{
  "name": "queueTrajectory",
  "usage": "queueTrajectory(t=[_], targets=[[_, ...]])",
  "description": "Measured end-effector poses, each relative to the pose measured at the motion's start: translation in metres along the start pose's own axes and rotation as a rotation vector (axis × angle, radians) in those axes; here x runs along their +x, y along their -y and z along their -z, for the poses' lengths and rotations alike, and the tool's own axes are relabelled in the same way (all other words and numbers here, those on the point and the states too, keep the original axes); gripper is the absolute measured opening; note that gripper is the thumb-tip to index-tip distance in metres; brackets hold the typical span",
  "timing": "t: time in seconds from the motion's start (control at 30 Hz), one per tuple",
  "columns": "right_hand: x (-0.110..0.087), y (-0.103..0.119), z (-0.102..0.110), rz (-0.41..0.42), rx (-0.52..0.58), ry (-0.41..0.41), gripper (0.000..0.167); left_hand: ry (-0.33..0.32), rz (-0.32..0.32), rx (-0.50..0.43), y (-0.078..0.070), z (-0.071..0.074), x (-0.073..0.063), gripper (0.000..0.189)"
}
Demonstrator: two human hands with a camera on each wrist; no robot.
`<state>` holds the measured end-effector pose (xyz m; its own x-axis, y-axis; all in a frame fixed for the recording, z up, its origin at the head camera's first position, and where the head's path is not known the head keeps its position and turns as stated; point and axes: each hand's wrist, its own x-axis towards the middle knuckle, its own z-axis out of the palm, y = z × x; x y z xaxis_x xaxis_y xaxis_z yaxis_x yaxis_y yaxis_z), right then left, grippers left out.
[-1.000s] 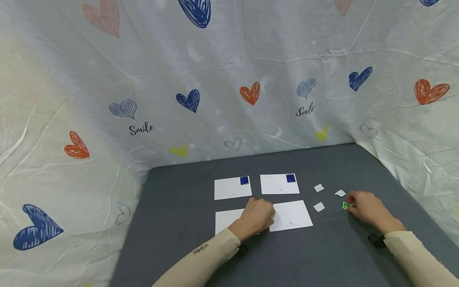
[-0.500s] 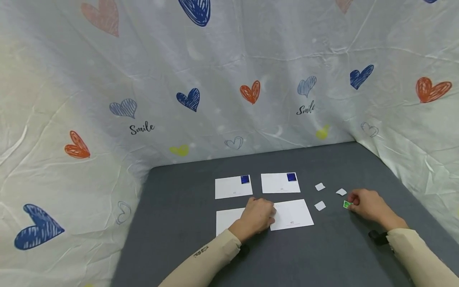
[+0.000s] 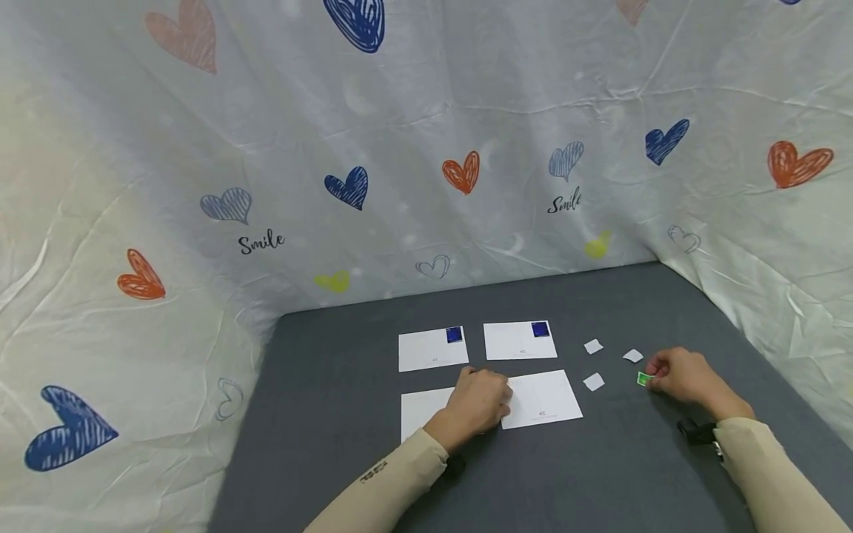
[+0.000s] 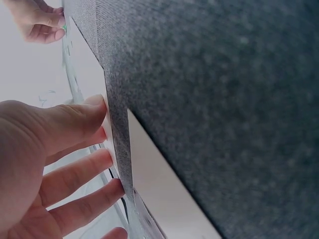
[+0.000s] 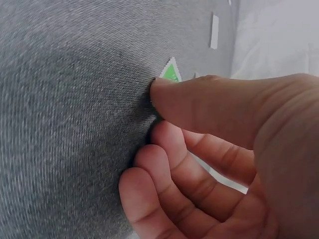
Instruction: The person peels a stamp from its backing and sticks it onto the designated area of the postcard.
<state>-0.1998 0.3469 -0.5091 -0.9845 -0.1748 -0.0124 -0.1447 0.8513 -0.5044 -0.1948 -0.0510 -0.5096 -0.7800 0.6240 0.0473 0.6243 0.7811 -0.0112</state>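
My left hand (image 3: 476,403) rests between two white postcards in the front row. In the left wrist view its thumb and fingers touch the edge of the right front postcard (image 3: 541,400). The left front postcard (image 3: 421,411) is partly hidden under that hand. Over at the right, my right hand (image 3: 686,381) pinches a small green stamp (image 3: 643,379) with a jagged white edge. Seen from the right wrist, the thumb covers most of the stamp (image 5: 171,72), and the other fingers curl down against the cloth.
Two more postcards (image 3: 433,352) (image 3: 516,348) lie behind, each with a blue stamp (image 3: 540,329) at its upper right corner. Small white squares (image 3: 593,346) (image 3: 594,382) (image 3: 632,356) lie left of the right hand. A white curtain with hearts (image 3: 400,111) borders the grey table (image 3: 333,385).
Both hands stay nearly where they were. The right hand's fingers shift very slightly at the green stamp, and the head view drifts a little.
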Motion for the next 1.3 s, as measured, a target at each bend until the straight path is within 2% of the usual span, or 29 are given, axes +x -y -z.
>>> queueTrajectory(t=[0.47,0.77,0.93,1.3], targets=[[-0.006,-0.001,-0.003,-0.059,0.027,-0.044,0.007,0.002,-0.002,0.002,-0.002,0.000,0.001,0.007],[-0.012,0.000,-0.004,-0.098,0.052,-0.040,0.010,0.010,0.013,-0.039,-0.003,0.000,0.003,0.017],[-0.015,0.009,-0.004,-0.077,0.089,-0.067,0.010,0.008,0.020,-0.046,-0.002,0.001,0.003,0.019],[-0.010,0.045,-0.003,-0.066,0.160,-0.097,0.011,0.012,0.036,-0.083,0.001,0.001,0.003,0.026]])
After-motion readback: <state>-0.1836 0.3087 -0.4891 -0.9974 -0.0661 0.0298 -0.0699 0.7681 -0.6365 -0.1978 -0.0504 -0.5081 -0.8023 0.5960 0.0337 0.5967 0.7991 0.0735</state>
